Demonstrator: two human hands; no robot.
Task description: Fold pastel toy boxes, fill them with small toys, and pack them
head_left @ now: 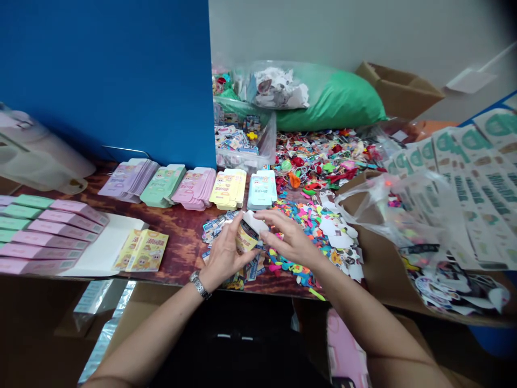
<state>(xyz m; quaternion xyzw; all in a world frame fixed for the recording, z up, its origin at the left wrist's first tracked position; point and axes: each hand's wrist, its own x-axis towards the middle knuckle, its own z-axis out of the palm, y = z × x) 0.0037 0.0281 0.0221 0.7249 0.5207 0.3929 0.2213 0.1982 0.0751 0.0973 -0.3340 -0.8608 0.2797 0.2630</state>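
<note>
A small yellow carton point(245, 241) with its end open is held over the table's front edge. My left hand point(226, 252) is closed around its left side, with the thumb low across the front. At the carton's open top, the thumb and fingers of my right hand point(291, 240) close on a white flap point(254, 222). A dark printed piece point(249, 231) shows at the mouth; how far it goes in is hidden. Beneath the hands lies a spread of small printed cards point(254, 268). Just right of them is a heap of bright little plastic pieces point(301, 215).
Flat carton stacks in purple point(127, 180), green point(161, 186), pink point(194, 187), yellow point(228, 188) and blue point(261, 189) line the back. Filled yellow boxes point(147, 250) and pink boxes point(60, 237) stand left. A cardboard box point(375, 258) borders the right.
</note>
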